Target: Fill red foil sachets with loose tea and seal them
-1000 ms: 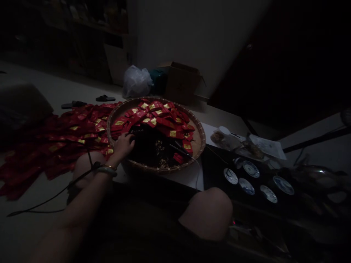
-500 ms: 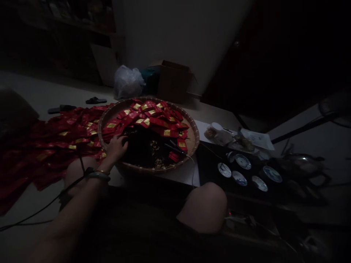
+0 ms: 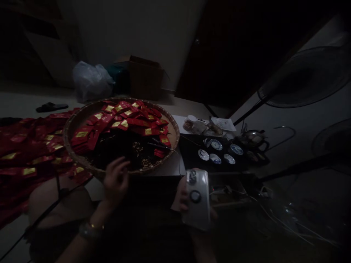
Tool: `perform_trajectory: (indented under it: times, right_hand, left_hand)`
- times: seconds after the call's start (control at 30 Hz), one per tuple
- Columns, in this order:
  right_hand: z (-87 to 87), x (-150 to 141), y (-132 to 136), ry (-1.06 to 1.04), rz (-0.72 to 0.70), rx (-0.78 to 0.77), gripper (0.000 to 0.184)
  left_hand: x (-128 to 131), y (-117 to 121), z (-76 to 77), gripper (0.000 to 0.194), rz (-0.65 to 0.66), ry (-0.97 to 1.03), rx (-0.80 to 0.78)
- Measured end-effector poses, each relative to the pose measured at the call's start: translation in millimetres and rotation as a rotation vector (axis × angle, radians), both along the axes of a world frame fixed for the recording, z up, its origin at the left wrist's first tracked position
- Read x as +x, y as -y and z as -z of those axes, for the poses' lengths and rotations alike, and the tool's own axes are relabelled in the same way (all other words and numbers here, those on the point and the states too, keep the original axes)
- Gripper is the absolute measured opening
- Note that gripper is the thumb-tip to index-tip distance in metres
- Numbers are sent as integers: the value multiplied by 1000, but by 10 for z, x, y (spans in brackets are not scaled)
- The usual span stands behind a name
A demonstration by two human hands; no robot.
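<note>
The room is dim. A round woven basket tray (image 3: 68, 126) lies on the floor ahead, half filled with red and gold packets (image 3: 128, 118) and a dark heap of loose tea (image 3: 117, 146). My left hand (image 3: 115, 180) hovers just in front of the tray's near rim, fingers loosely spread, holding nothing. My right hand (image 3: 182, 195) grips a phone (image 3: 197, 199) in a pale case, its back towards me, above my right knee.
Many more red packets (image 3: 30, 146) cover the floor at the left. A dark tea tray with several blue-and-white cups (image 3: 216, 151) and a teapot (image 3: 251, 138) sits at the right. A fan (image 3: 307, 76), a cardboard box (image 3: 144, 76) and a plastic bag (image 3: 90, 82) stand behind.
My left hand has come out of the tray towards me and opened. My right hand has come into view holding the phone. The view has swung to the right.
</note>
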State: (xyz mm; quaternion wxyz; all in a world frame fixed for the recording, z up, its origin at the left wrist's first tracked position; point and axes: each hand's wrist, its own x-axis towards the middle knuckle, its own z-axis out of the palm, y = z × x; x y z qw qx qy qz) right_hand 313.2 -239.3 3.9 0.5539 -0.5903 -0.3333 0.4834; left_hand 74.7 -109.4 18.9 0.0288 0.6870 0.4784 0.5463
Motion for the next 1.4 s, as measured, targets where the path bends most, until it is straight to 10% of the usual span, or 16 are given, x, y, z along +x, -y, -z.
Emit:
perform_trajectory:
  times: [0.27,0.53,0.63,0.83,1.23,1.4]
  right_hand:
    - [-19,-625,-373,-717,-348,-23,67]
    - [158,-686,-237,55,-185,74,83]
    - [321,-666,-90,350,-63,7,84]
    - [500,-512,254,832,66,-44,87]
    - [725,-560,807,762,20,-74,107]
    - [649,-562,869,824,-16,-197,103]
  left_hand:
    - [171,548,29,22,344,270,-326]
    - [278,487,-138,49,455,453,-656]
    - [362,453,-182,31,458,368,-751]
    - [551,619,-7,33,484,430,-892]
    - [756,1021,448,57,374,690,-1225]
    - [743,712,236,49,767,418,-1315]
